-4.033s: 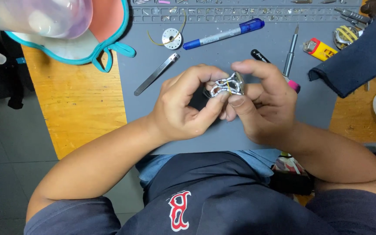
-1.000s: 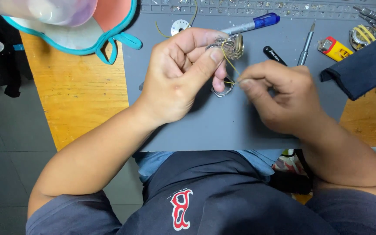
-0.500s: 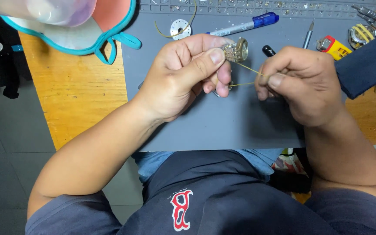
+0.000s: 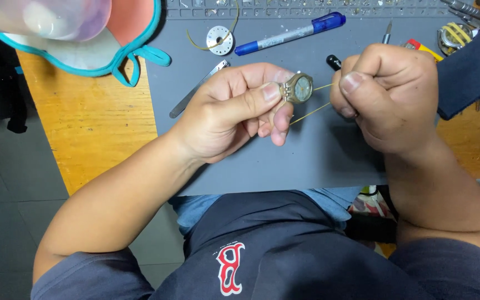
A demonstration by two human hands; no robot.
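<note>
Grey mat (image 4: pixel 306 161) covered the far part of a yellow wooden table (image 4: pixel 95 128), and the person sat close to its near edge, looking down at both hands.

The left hand (image 4: pixel 229 114) was closed on a small watch case (image 4: pixel 298 88). The thumb pressed on its left side and the fingers curled under it. The round pale face of the watch case pointed up at the camera. It was held up over the mat, not lying on it.

The right hand (image 4: pixel 390 97) was shut in a tight fist, just to the right of the watch case. Two thin yellow strands (image 4: pixel 312 111) ran from the watch case across the small gap into that fist. They looked pulled straight. They ran left to right, and the lower one dipped a little nearer at the watch end. So the watch case lay left of the right hand, and the left hand was the one touching it. The two hands were near but not touching.

Farther off on the mat lay a blue marker (image 4: pixel 290 34), a small round metal disc (image 4: pixel 219 40) and flat metal tweezers (image 4: pixel 198 89). A pink and teal bowl (image 4: pixel 84 33) sat at the far left. A dark blue cloth (image 4: pixel 473 66) lay at the far right.
</note>
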